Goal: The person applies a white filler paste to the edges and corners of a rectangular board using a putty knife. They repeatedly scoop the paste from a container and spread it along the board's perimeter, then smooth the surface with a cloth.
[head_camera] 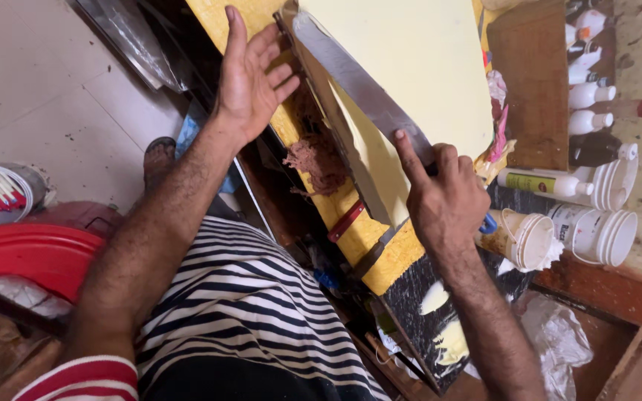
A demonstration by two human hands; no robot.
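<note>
Clearly the right hand (446,199) is clamped on the grip of a long scraper blade (358,82), forefinger stretched up along the steel, the blade lying slantwise on the pale yellow board (425,67). The left hand (250,74) is open, fingers spread, hovering above the board's near edge and holding nothing. The blade lies with its far tip near the board's upper left corner and its handle end by the board's right side. A lump of brown paste (319,160) sits just beside the board on the darker yellow strip (358,230), perhaps putty, though the view is too soft to be sure.

The blade looks thin, stiff along its length yet springy under pressure, light, with edges best kept from the skin; the sound hold is at the handle, a finger on the flat back to steer. White tubs (596,234) and squeeze bottles (585,96) stand well to the right, and a red basin (31,256) lies on the floor at the left
</note>
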